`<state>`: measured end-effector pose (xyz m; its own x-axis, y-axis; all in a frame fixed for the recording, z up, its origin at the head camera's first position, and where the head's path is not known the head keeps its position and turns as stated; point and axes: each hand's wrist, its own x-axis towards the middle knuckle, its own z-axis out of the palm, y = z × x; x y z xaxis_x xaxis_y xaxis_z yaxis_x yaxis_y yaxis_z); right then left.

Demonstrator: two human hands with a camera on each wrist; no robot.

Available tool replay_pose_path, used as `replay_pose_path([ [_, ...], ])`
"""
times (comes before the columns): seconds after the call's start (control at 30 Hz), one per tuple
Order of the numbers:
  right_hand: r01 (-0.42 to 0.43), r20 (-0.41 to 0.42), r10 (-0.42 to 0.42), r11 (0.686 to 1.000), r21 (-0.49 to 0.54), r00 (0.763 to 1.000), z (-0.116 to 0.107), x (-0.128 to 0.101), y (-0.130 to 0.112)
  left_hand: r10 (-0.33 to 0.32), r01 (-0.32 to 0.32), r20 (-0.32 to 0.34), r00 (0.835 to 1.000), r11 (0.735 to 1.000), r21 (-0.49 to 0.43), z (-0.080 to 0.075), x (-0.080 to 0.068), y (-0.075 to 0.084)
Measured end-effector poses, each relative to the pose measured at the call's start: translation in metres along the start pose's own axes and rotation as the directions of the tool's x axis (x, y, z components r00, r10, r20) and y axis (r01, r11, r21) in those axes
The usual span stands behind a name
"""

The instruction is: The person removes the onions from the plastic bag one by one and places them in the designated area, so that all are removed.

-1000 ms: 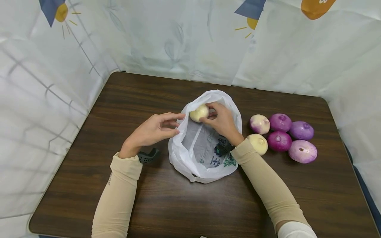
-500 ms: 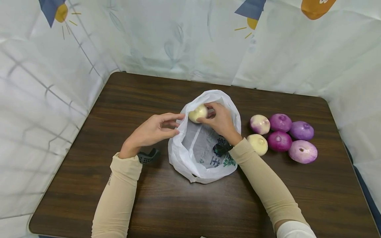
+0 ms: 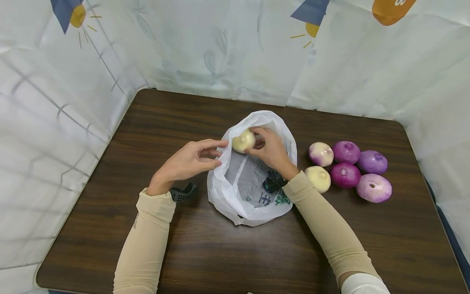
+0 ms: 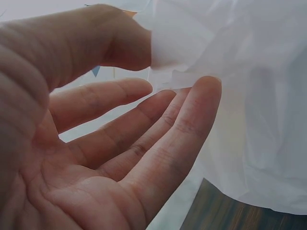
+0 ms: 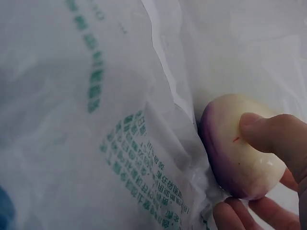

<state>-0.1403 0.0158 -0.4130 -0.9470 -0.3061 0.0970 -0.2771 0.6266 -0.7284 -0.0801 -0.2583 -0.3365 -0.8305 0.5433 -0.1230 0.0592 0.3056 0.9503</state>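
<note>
A white plastic bag point(image 3: 225, 192) with green print stands with its mouth spread wide at the middle of the table. Inside it, near the far left wall, my right hand point(image 3: 272, 152) holds a peeled pale onion point(image 3: 243, 141) between thumb and fingers. The right wrist view shows a purple patch on this onion point(image 5: 240, 148), which lies close against the plastic. My left hand point(image 3: 191, 159) is at the bag's left rim, its fingers extended and slightly bent. In the left wrist view the fingertips point(image 4: 207, 91) touch the thin plastic.
Right of the bag several onions cluster on the dark wood table point(image 3: 220, 261): a pale one point(image 3: 318, 179), a white-and-purple one point(image 3: 321, 154) and purple ones point(image 3: 345, 174). White printed sheeting point(image 3: 235, 49) hangs behind the table and along its sides.
My right hand has shifted slightly left and down inside the bag with the pale onion. The left hand stays at the rim, and the onions on the table have not moved.
</note>
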Motion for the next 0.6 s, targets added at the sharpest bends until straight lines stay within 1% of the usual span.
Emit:
replay_pose_path([
  [0.2, 0.034, -0.012, -0.034, 0.999, 0.04, 0.999, 0.0011, -0.0015, -0.0002, 0.0, 0.0, -0.004, 1.0, 1.0, 0.011, 0.0, 0.0002, -0.0006],
  [0.47, 0.036, -0.005, -0.036, 0.998, 0.055, 0.999, 0.0042, -0.0014, -0.0027, 0.005, -0.005, -0.001, 1.0, 1.0, 0.014, -0.0004, -0.0003, 0.0006],
  [0.6, 0.051, -0.002, -0.051, 0.998, 0.047, 0.999, 0.0062, -0.002, -0.0037, 0.015, -0.015, 0.0, 1.0, 1.0, 0.023, -0.0006, -0.0004, 0.0012],
])
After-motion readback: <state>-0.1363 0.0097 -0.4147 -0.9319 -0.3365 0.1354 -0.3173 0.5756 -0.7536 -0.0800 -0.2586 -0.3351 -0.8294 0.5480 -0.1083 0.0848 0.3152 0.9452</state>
